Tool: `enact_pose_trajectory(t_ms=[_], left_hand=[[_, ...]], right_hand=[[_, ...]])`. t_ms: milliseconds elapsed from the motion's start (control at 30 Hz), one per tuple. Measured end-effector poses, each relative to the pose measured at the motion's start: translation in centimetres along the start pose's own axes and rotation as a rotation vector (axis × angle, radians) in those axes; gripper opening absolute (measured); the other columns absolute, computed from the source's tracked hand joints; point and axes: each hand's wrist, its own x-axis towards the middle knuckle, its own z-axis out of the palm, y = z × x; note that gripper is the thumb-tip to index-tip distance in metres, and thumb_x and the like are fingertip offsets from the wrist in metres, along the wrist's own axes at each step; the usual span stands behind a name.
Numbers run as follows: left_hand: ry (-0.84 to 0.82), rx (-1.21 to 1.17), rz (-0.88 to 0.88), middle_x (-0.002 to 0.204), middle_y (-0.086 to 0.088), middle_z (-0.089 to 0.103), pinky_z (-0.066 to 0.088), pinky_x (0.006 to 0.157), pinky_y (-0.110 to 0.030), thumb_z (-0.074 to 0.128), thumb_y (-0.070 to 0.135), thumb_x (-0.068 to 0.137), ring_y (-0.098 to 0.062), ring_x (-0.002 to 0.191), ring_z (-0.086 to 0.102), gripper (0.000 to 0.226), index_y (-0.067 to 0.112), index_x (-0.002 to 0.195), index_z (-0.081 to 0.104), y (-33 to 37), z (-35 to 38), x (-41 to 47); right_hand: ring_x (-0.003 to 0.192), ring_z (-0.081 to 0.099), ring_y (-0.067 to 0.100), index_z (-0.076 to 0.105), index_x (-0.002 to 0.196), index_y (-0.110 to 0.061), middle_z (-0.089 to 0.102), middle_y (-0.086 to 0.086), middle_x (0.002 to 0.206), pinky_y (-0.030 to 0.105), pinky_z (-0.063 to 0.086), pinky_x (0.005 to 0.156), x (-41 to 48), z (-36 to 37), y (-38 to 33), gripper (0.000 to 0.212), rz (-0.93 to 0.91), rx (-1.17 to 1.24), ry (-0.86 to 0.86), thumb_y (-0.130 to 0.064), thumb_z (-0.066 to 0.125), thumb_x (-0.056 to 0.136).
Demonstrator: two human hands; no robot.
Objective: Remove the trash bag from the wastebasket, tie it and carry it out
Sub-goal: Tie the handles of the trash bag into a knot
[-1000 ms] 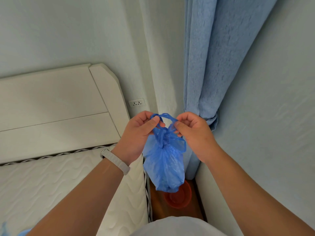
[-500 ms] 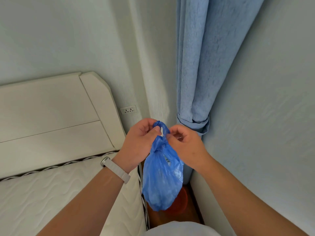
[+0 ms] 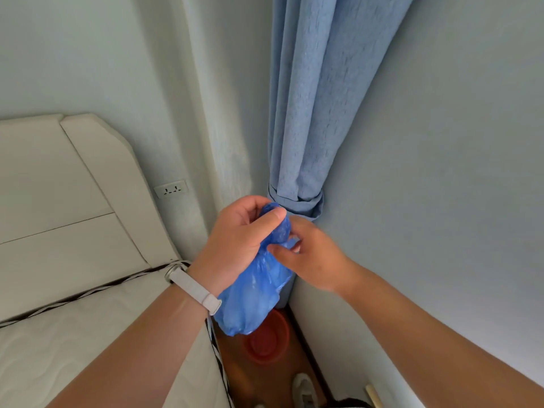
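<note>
A blue plastic trash bag [image 3: 253,298] hangs in the air between both hands, its top twisted into a bunch. My left hand [image 3: 235,245], with a pale wristband, grips the bunched top between thumb and fingers. My right hand [image 3: 309,254] pinches the bag's neck just below and to the right of that. Straight beneath the bag, on the brown floor, stands the round red wastebasket [image 3: 269,340], partly hidden by the bag.
A white bed [image 3: 67,334] with a cream headboard [image 3: 59,195] fills the left. A blue curtain [image 3: 309,113] hangs tied back in the corner. The pale wall [image 3: 441,172] is close on the right. A wall socket [image 3: 171,189] sits behind the bed. A shoe [image 3: 304,390] shows on the narrow floor strip.
The two handles, held apart as a loop, have been drawn together into one bunch. My left hand has closed over the top and my right hand has dropped to the neck.
</note>
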Motion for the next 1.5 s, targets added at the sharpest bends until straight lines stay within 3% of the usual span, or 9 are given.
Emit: enact_pose_trajectory(t_ms=[100, 333, 500, 633, 900, 1067, 1200, 1367, 1500], left_hand=[[-0.009, 0.033, 0.040, 0.064, 0.004, 0.067, 0.050, 0.060, -0.019, 0.067, 0.007, 0.084, -0.008, 0.062, 0.062, 0.002, 0.005, 0.084, 0.067, 0.3, 0.7, -0.3], [0.018, 0.248, 0.210, 0.060, 0.015, 0.060, 0.044, 0.062, -0.016, 0.063, 0.013, 0.087, -0.002, 0.060, 0.054, 0.015, 0.021, 0.075, 0.065, 0.9, 2.3, -1.5], [0.117, 0.218, 0.224, 0.069, 0.000, 0.060, 0.046, 0.067, -0.022, 0.063, 0.007, 0.088, -0.008, 0.066, 0.055, 0.011, 0.012, 0.078, 0.064, 2.2, 4.2, -4.0], [0.208, 0.255, 0.221, 0.069, -0.001, 0.060, 0.046, 0.068, -0.027, 0.064, 0.018, 0.085, -0.011, 0.066, 0.054, 0.009, 0.013, 0.078, 0.065, 2.9, 5.8, -7.1], [0.476, 0.354, 0.202, 0.066, 0.004, 0.060, 0.045, 0.067, -0.028, 0.064, 0.020, 0.081, -0.011, 0.065, 0.054, 0.012, 0.025, 0.070, 0.066, 3.1, 8.9, -14.9], [0.653, 0.386, 0.137, 0.069, 0.002, 0.061, 0.046, 0.069, -0.028, 0.063, 0.016, 0.082, -0.011, 0.068, 0.056, 0.015, 0.025, 0.070, 0.065, 3.0, 10.1, -20.7], [0.783, 0.322, 0.119, 0.075, -0.008, 0.060, 0.045, 0.071, -0.032, 0.063, 0.016, 0.081, -0.018, 0.071, 0.054, 0.007, 0.015, 0.075, 0.062, 3.5, 11.5, -25.7], [0.879, 0.333, 0.151, 0.076, -0.013, 0.060, 0.045, 0.071, -0.034, 0.063, 0.021, 0.080, -0.019, 0.071, 0.054, 0.009, 0.013, 0.077, 0.063, 4.5, 12.1, -31.4], [0.959, 0.342, 0.167, 0.073, -0.007, 0.061, 0.046, 0.071, -0.033, 0.065, 0.023, 0.079, -0.016, 0.069, 0.055, 0.010, 0.026, 0.070, 0.066, 4.7, 12.4, -36.1]], right_hand=[[0.091, 0.063, 0.018, 0.061, 0.104, -0.017, 0.064, 0.003, 0.100, 0.043, 0.054, 0.077, -1.2, -0.4, 0.1, 0.035, 0.036, -0.047, 0.015, -0.040, 0.059, 0.078], [0.085, 0.058, 0.013, 0.063, 0.100, -0.015, 0.063, 0.004, 0.094, 0.024, 0.048, 0.072, -4.2, -1.5, 0.2, 0.013, -0.037, -0.055, 0.081, -0.020, 0.063, 0.088], [0.086, 0.059, 0.016, 0.064, 0.098, -0.016, 0.063, 0.002, 0.091, 0.036, 0.052, 0.077, -6.4, -2.1, 0.1, 0.017, -0.077, -0.015, 0.072, -0.025, 0.060, 0.085], [0.082, 0.060, 0.015, 0.064, 0.094, -0.020, 0.063, 0.000, 0.088, 0.040, 0.053, 0.076, -8.5, -2.2, -0.4, 0.012, -0.112, 0.063, 0.052, -0.027, 0.060, 0.084], [0.086, 0.060, 0.007, 0.060, 0.089, -0.030, 0.062, -0.006, 0.090, 0.030, 0.052, 0.080, -13.7, -2.9, -0.7, 0.007, -0.220, 0.123, -0.165, -0.024, 0.060, 0.090], [0.084, 0.057, 0.017, 0.061, 0.092, -0.013, 0.059, 0.003, 0.088, 0.036, 0.050, 0.076, -16.4, -1.8, -1.8, 0.010, -0.332, 0.070, -0.319, -0.023, 0.057, 0.091], [0.088, 0.059, 0.014, 0.061, 0.091, -0.023, 0.061, -0.003, 0.090, 0.035, 0.051, 0.082, -18.9, -1.3, -2.9, 0.003, -0.387, 0.160, -0.411, -0.023, 0.061, 0.089], [0.087, 0.060, 0.019, 0.063, 0.095, -0.015, 0.063, 0.005, 0.091, 0.043, 0.051, 0.081, -22.8, 0.3, -4.7, 0.014, -0.466, 0.234, -0.522, -0.026, 0.062, 0.086], [0.088, 0.060, 0.020, 0.064, 0.095, -0.016, 0.064, 0.007, 0.092, 0.044, 0.051, 0.080, -25.9, 1.7, -6.9, 0.018, -0.522, 0.268, -0.615, -0.030, 0.062, 0.085]])
